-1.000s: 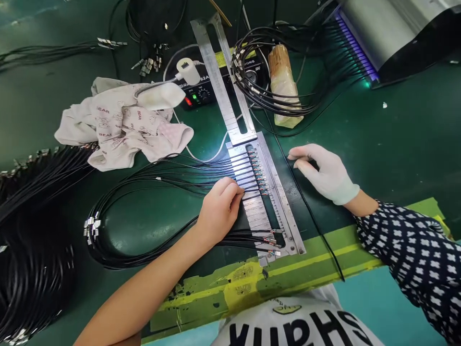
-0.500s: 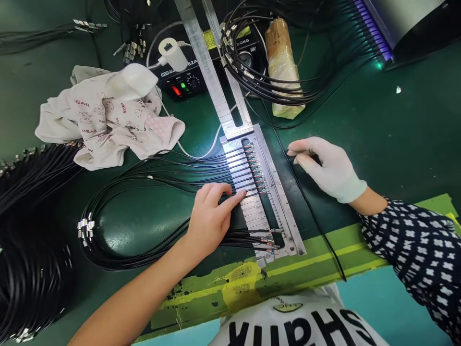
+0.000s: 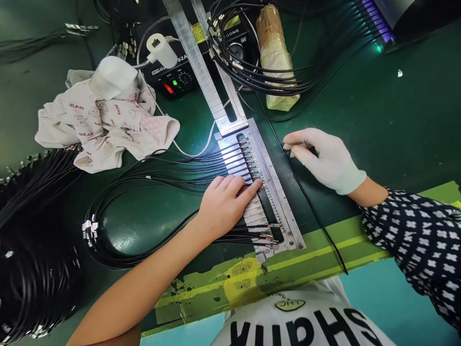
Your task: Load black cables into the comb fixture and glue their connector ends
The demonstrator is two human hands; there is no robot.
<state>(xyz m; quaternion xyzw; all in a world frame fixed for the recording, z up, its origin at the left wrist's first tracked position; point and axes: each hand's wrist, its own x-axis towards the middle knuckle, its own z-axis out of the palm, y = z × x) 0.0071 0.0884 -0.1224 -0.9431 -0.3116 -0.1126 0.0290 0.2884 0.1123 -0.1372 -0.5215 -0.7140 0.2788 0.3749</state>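
Black cables [image 3: 190,167] lie across the metal jig [image 3: 279,192], their small wired ends at its slot, and the left hand [image 3: 225,204] rests over the jig, fingers on the cable row, though whether they pinch one I cannot tell. Right of the jig, the gloved right hand [image 3: 320,158] has its fingers curled, slightly parted, nothing seen between. The cables look light and springy with delicate ends, best held by the jacket just left of the jig's slot.

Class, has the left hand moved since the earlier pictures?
Yes: the left hand moved rightward over the metal fixture, its thumb nearing the slot's connectors.
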